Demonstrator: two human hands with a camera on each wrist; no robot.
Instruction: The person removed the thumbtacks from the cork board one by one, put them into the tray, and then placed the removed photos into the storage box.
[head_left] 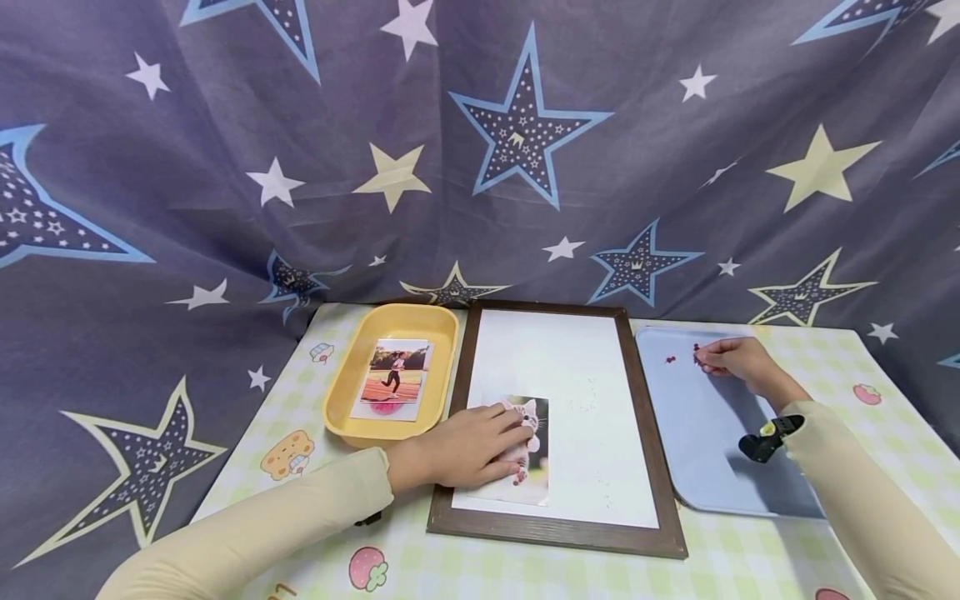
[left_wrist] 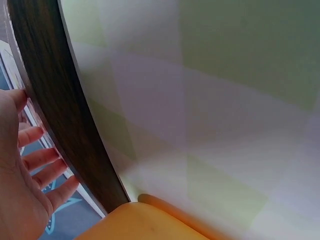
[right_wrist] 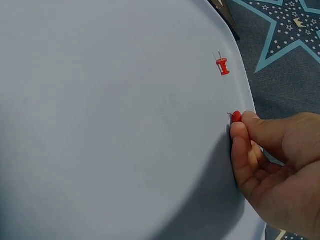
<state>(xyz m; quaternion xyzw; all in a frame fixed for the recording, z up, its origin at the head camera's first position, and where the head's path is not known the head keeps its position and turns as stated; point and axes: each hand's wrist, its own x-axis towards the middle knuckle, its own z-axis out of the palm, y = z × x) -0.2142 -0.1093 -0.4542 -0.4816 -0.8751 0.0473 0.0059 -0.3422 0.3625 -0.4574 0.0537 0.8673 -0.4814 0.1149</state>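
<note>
My left hand (head_left: 480, 446) lies spread over a kitten photo (head_left: 538, 467) at the lower left of the white board (head_left: 592, 400), its straight fingers covering part of the picture. In the left wrist view, that hand (left_wrist: 25, 170) shows beside the board's dark brown frame (left_wrist: 55, 90). Over the far part of the blue tray (head_left: 690, 442), my right hand (head_left: 738, 362) pinches a red push pin (right_wrist: 236, 117) between thumb and forefinger, its metal point sticking out. Another red push pin (right_wrist: 223, 66) lies on the tray close by.
Left of the board stands a yellow tray (head_left: 337, 400) holding a photo of a runner (head_left: 397, 375) on top of other pictures. A checked cloth (head_left: 300, 517) covers the table. Behind it hangs a dark star-patterned curtain (head_left: 465, 242).
</note>
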